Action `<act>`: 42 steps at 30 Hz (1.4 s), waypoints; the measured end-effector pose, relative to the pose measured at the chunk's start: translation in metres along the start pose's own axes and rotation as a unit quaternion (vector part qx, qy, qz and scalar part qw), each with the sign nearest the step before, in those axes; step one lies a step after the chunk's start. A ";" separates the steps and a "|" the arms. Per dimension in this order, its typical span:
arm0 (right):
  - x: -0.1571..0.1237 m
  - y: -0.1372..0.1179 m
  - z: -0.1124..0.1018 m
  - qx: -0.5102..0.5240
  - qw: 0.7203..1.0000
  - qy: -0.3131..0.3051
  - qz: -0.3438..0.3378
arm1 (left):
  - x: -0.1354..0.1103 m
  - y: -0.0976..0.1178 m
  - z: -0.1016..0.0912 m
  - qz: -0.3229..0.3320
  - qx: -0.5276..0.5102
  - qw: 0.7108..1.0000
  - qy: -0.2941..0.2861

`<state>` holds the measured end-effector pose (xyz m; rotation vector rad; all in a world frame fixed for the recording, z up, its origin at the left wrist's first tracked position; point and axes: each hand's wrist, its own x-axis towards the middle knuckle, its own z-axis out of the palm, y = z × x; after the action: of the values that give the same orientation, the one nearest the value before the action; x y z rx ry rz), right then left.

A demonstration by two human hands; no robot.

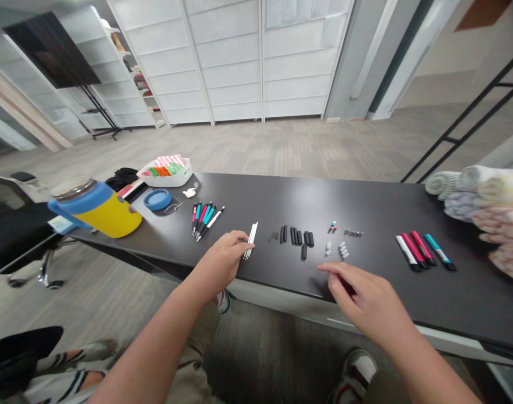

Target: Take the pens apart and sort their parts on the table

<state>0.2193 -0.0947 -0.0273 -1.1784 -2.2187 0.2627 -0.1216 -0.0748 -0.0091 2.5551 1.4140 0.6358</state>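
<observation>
My left hand (230,252) is at a small bundle of white pen refills (252,238), its fingertips pinched together on them at the table top. My right hand (368,294) hovers over the table's front edge with the index finger stretched out and nothing in it. Between the hands lie small springs (273,236), several black pen grips (296,235) and one more black grip (304,252) in front. Beyond the right hand are clear plastic pieces (343,250), small coloured push-buttons (332,226) and metallic clips (354,233). Pink, white and teal pen barrels (424,250) lie to the right.
Assembled pens (206,219) lie left of the refills. A yellow and blue jug (100,207), a blue lid (157,199) and a white basket (167,177) stand at the left end. Rolled towels (491,196) are stacked at the right. Another person's legs show at lower left.
</observation>
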 end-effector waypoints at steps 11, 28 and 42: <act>0.002 -0.002 0.000 -0.002 1.000 0.001 -0.001 | -0.004 0.007 0.005 -0.005 0.021 1.000 -0.005; 0.002 -0.002 0.002 -0.001 1.000 -0.001 0.011 | 0.003 0.017 0.008 -0.049 0.053 0.997 0.036; 0.002 -0.003 0.003 0.006 1.000 -0.009 0.008 | 0.010 0.020 0.002 -0.077 0.058 0.995 0.039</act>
<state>0.2143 -0.0943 -0.0273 -1.1927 -2.2211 0.2942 -0.1006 -0.0770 -0.0017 2.4983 1.7016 0.6521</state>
